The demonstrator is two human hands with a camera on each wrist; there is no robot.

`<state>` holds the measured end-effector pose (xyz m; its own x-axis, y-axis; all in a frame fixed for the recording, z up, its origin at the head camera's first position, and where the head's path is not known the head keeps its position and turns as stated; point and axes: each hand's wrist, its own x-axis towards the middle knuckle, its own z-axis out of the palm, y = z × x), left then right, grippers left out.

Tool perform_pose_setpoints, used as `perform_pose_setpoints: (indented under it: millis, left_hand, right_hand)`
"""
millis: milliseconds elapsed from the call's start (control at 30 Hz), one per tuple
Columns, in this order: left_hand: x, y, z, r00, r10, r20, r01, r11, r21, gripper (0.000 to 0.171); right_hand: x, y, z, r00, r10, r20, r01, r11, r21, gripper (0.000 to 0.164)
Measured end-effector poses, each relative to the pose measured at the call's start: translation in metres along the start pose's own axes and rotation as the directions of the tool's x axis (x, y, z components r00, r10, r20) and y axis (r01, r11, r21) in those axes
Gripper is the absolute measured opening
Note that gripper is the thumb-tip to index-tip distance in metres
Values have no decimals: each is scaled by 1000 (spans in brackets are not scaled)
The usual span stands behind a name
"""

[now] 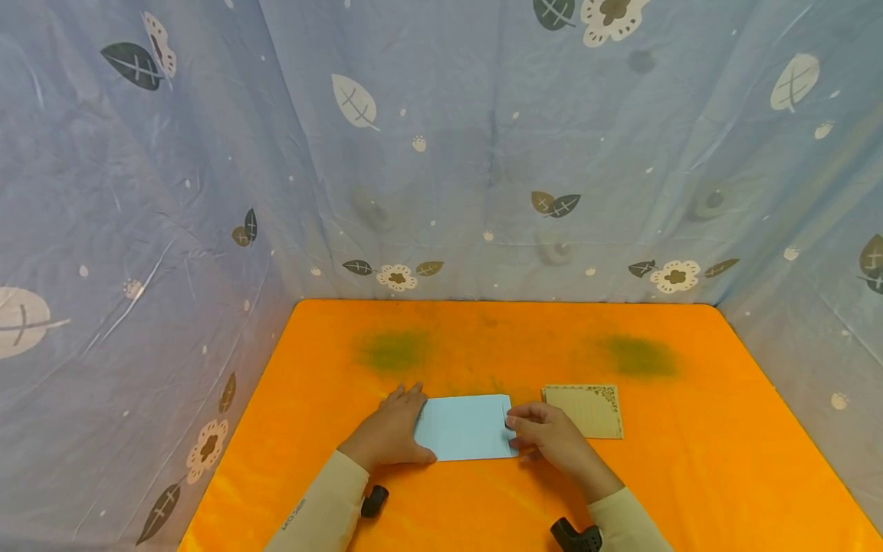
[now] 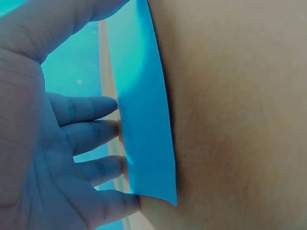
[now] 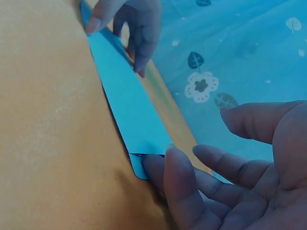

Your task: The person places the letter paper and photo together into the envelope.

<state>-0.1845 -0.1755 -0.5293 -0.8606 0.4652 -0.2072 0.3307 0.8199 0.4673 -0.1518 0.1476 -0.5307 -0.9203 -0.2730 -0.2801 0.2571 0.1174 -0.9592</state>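
Note:
A light blue paper envelope (image 1: 464, 429) lies flat near the front middle of the table. My left hand (image 1: 389, 431) rests at its left end, thumb toward the near corner and fingers spread toward the far one. In the left wrist view, the fairly straight fingers (image 2: 96, 129) meet the envelope's edge (image 2: 144, 129). At the right end, curled fingers of my right hand (image 1: 552, 437) hold the envelope by its flap. The right wrist view shows a fingertip (image 3: 154, 167) at the slit beside the flap (image 3: 139, 166).
A tan sheet of lined notepaper (image 1: 586, 414) with an ornamental border lies just right of the envelope, beyond my right hand. An orange cloth (image 1: 497, 345) covers the table. Blue patterned curtains (image 1: 483, 153) stand along the back and both sides.

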Motion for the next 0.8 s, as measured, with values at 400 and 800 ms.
perform_pose_setpoints:
  millis: [400,800]
  left_hand:
    - [-1,-1,2,1000,3,-13,-3,1000,-2,107]
    - [-1,-1,1,1000,6,-12,-6,1000,-12,106]
  right_hand:
    - [1,2,0,1000,3,0,-3,1000,-14,43]
    - [2,-5,1,999,16,-31,-13,994,107,62]
